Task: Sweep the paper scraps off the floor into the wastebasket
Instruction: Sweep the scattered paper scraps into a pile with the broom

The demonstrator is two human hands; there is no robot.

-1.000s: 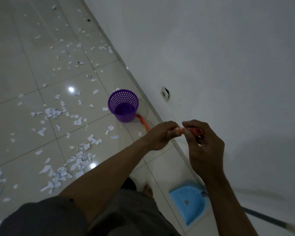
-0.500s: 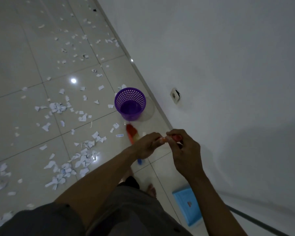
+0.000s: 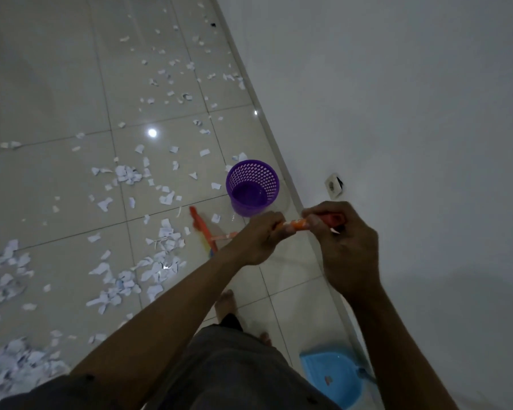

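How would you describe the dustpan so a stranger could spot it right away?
Follow the foot of the white wall toward the camera, past the purple wastebasket. The dustpan lies on the tiles close to that wall. It is the only flat, light blue pan there.

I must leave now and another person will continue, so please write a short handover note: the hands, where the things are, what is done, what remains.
Left hand and right hand: both grip the orange broom near the top of its handle; its head is down by the purple wastebasket.
The wastebasket stands upright next to the wall; no scraps show inside it. The blue dustpan lies by the wall, untouched.
Done: nothing collected yet.
Left: paper scraps lie all over the floor; sweep them together and get them into the wastebasket.
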